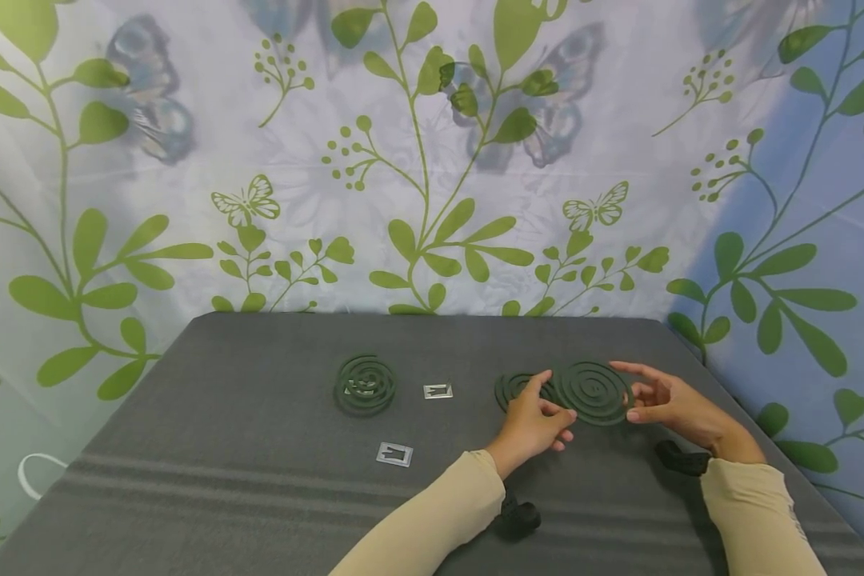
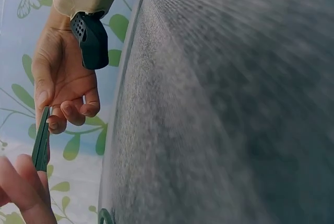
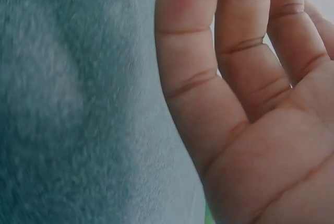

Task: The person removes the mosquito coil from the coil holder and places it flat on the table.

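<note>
Left hand (image 1: 536, 424) and right hand (image 1: 664, 404) are gripping one green coil (image 1: 594, 390) above the counter (image 1: 259, 504).
Head view: the gripped coil is showing over the counter's right part, fingers of both hands grasping opposite edges; a second coil (image 1: 506, 390) is lying just beside it, partly hidden by the left hand, while a third coil (image 1: 366, 404) is resting well to the left, silvery metal showing through its turns; an upper metal plate (image 1: 438, 391) is lying between these two, and a lower metal plate (image 1: 394, 454) is lying nearer the front. Left wrist view: the gripped coil is appearing edge-on, spanning both hands, clear of the counter. Right wrist view: the right hand's slightly bent fingers are filling the right side; its grip cannot be judged here.
</note>
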Action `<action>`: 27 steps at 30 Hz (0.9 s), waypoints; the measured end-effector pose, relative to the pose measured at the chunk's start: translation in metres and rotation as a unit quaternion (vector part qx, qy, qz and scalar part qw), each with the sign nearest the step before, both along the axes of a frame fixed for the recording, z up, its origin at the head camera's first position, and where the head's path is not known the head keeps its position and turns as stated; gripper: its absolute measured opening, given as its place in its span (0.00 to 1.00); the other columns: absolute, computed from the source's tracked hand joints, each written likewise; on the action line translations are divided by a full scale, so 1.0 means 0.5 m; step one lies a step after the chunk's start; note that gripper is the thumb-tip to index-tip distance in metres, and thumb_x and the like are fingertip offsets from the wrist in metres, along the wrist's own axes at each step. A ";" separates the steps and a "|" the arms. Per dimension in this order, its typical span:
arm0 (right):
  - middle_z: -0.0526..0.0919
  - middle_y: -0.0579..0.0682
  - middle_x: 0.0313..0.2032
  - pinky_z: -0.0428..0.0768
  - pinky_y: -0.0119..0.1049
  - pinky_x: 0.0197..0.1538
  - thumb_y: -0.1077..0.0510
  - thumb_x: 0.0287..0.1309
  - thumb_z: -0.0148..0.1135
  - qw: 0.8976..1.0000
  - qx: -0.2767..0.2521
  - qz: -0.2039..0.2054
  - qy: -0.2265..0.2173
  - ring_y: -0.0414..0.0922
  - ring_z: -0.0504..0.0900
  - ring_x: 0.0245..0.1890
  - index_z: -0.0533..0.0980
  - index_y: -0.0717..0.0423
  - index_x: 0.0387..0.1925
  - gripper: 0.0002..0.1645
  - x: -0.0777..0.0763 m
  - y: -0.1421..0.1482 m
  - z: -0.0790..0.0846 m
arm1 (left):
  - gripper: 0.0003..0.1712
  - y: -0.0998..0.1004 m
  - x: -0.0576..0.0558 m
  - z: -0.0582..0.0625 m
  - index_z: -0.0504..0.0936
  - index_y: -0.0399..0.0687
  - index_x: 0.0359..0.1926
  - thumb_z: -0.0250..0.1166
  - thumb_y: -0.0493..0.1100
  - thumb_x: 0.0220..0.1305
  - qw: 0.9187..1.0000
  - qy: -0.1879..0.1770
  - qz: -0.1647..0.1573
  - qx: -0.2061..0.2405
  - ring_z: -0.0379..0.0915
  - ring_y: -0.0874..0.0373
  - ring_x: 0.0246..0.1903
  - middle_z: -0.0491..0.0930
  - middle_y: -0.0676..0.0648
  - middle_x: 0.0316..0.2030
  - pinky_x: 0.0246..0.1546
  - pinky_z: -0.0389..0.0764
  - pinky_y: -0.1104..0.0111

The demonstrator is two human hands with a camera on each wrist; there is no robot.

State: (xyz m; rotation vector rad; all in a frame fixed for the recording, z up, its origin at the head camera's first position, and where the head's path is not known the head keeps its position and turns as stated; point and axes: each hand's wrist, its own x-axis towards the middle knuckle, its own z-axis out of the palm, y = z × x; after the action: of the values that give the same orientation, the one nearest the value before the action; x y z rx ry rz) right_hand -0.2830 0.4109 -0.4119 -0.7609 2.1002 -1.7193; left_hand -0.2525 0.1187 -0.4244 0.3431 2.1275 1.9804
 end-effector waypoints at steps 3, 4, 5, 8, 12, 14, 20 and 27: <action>0.84 0.44 0.41 0.85 0.38 0.45 0.77 0.71 0.60 1.000 0.006 -0.006 -0.001 0.40 0.85 0.42 0.69 0.31 0.78 0.47 0.002 0.009 -0.003 | 0.43 0.009 -0.001 -0.001 0.63 0.51 0.83 0.72 0.36 0.74 1.000 -0.005 -0.002 0.006 0.87 0.53 0.27 0.84 0.53 0.34 0.27 0.88 0.65; 0.84 0.44 0.41 0.85 0.38 0.45 0.77 0.71 0.60 1.000 0.007 -0.008 -0.001 0.40 0.85 0.43 0.69 0.31 0.77 0.47 0.003 0.012 -0.004 | 0.43 0.012 0.000 -0.001 0.63 0.51 0.83 0.72 0.36 0.74 1.000 -0.006 -0.003 0.006 0.87 0.53 0.27 0.84 0.53 0.34 0.27 0.88 0.65; 0.84 0.44 0.42 0.85 0.38 0.45 0.77 0.71 0.59 1.000 0.008 -0.008 -0.001 0.40 0.85 0.43 0.69 0.30 0.77 0.47 0.004 0.015 -0.005 | 0.44 0.015 0.000 -0.002 0.63 0.51 0.83 0.72 0.36 0.74 1.000 -0.007 -0.004 0.006 0.87 0.53 0.27 0.84 0.53 0.34 0.27 0.88 0.64; 0.84 0.44 0.42 0.85 0.38 0.45 0.77 0.71 0.59 1.000 0.010 -0.007 0.000 0.40 0.85 0.43 0.68 0.31 0.77 0.46 0.007 0.023 -0.007 | 0.44 0.022 0.001 -0.002 0.63 0.49 0.83 0.72 0.36 0.73 1.000 -0.013 -0.006 0.007 0.87 0.53 0.27 0.83 0.53 0.35 0.28 0.89 0.63; 0.84 0.44 0.43 0.85 0.37 0.46 0.76 0.71 0.59 1.000 0.010 -0.006 -0.002 0.40 0.85 0.44 0.68 0.31 0.78 0.46 0.010 0.032 -0.007 | 0.44 0.032 0.002 -0.001 0.63 0.49 0.83 0.73 0.35 0.73 1.000 -0.023 -0.005 0.011 0.86 0.55 0.26 0.83 0.52 0.36 0.28 0.89 0.63; 0.84 0.44 0.43 0.85 0.37 0.46 0.76 0.72 0.59 1.000 0.011 -0.008 -0.005 0.39 0.85 0.44 0.69 0.31 0.77 0.45 0.010 0.035 -0.008 | 0.45 0.036 0.001 -0.001 0.63 0.49 0.83 0.74 0.34 0.72 0.999 -0.032 -0.004 0.013 0.86 0.55 0.26 0.82 0.52 0.36 0.28 0.89 0.64; 0.84 0.43 0.43 0.86 0.36 0.45 0.76 0.72 0.59 1.000 0.011 -0.015 -0.017 0.39 0.85 0.43 0.70 0.28 0.75 0.45 0.010 0.042 -0.015 | 0.46 0.044 -0.004 -0.003 0.64 0.51 0.83 0.74 0.32 0.70 0.998 -0.064 -0.012 0.023 0.83 0.59 0.25 0.82 0.52 0.36 0.26 0.86 0.68; 0.84 0.43 0.44 0.83 0.33 0.40 0.75 0.73 0.58 0.999 0.016 -0.029 -0.030 0.37 0.83 0.38 0.71 0.26 0.73 0.44 0.011 0.056 -0.028 | 0.46 0.050 -0.008 -0.004 0.62 0.52 0.83 0.72 0.32 0.72 0.993 -0.102 -0.032 0.045 0.78 0.64 0.22 0.82 0.51 0.37 0.23 0.79 0.75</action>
State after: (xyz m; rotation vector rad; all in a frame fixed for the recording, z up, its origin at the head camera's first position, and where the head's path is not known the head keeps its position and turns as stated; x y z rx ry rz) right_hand -0.2777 0.4392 -0.4259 -0.6372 2.1225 -1.7126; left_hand -0.2563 0.1436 -0.4265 0.2108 1.8853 1.9864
